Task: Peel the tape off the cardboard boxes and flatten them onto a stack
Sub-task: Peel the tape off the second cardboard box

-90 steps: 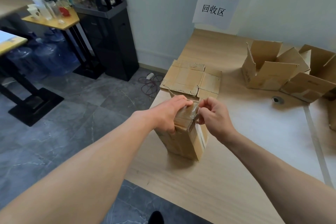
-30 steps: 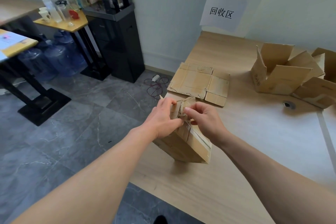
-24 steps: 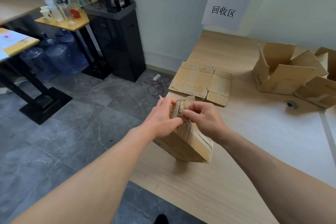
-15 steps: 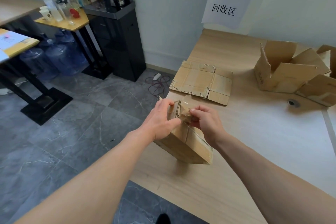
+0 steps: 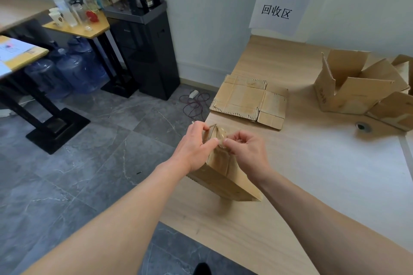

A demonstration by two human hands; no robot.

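Both bare forearms reach forward from the near edge and meet at the top of a small brown corrugated cardboard box [image 5: 225,176]. The box rests tilted close to the left edge of the pale wooden table [image 5: 290,196]. The left hand [image 5: 196,147] grips the box's upper left edge, with fingers curled over the top and the thumb on the near face. The right hand [image 5: 248,152] pinches a strip of clear glossy tape [image 5: 220,135] between thumb and forefinger, its other fingers curled in. The two thumbs almost touch.

Three seconds ago the box stood nearly upright; now it leans with its top toward the far left. The tape arches up from the top seam in a crinkled loop. Over the last half second both grips have barely shifted.

Farther along the table lies a flattened brown cardboard sheet [image 5: 248,100] with a ragged fluted edge, overhanging the table's left side. At the far right stand open brown cardboard boxes [image 5: 353,89] with raised flaps.
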